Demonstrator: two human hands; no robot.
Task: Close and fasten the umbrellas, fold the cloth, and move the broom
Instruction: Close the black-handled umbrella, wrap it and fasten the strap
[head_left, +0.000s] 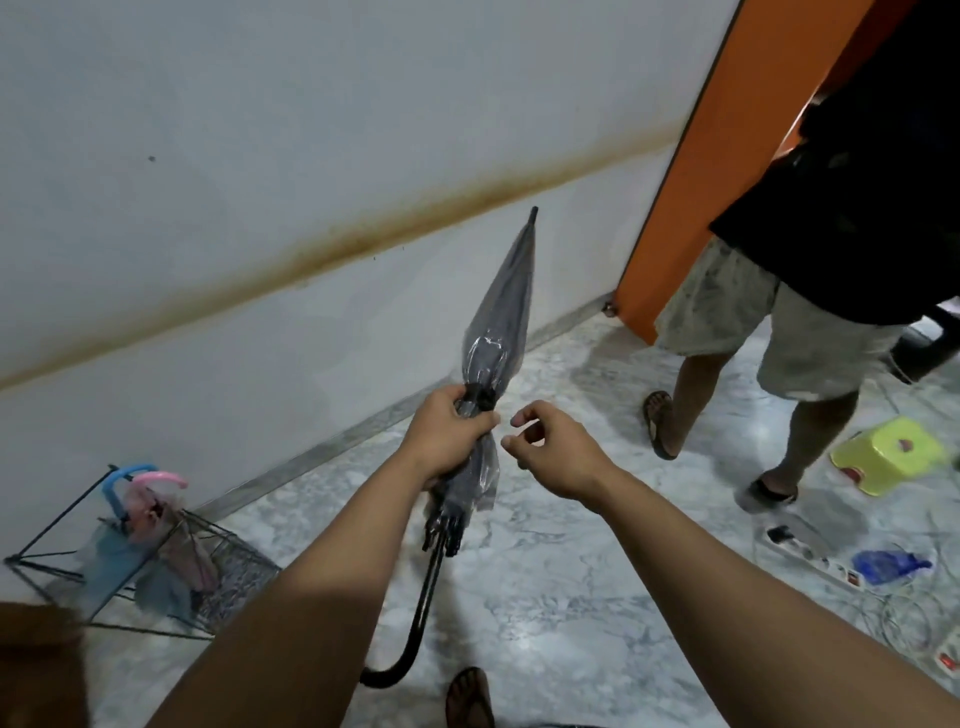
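Note:
A closed transparent grey umbrella (501, 312) with a black curved handle points tip-up toward the wall. My left hand (447, 434) grips it around the middle, at the black strap that wraps the canopy. My right hand (550, 449) hovers just to the right of the strap, fingers curled and apart, holding nothing. In a black wire stand (62, 525) at the lower left lean a blue-handled umbrella (117, 480) and a pink-handled umbrella (161, 480), both closed.
A person in a black shirt and pale shorts (779, 322) stands at the right by an orange door (691, 171). On the marble floor lie a yellow-green stool (888, 460), a power strip (810, 558), a blue bag (888, 566) and cables.

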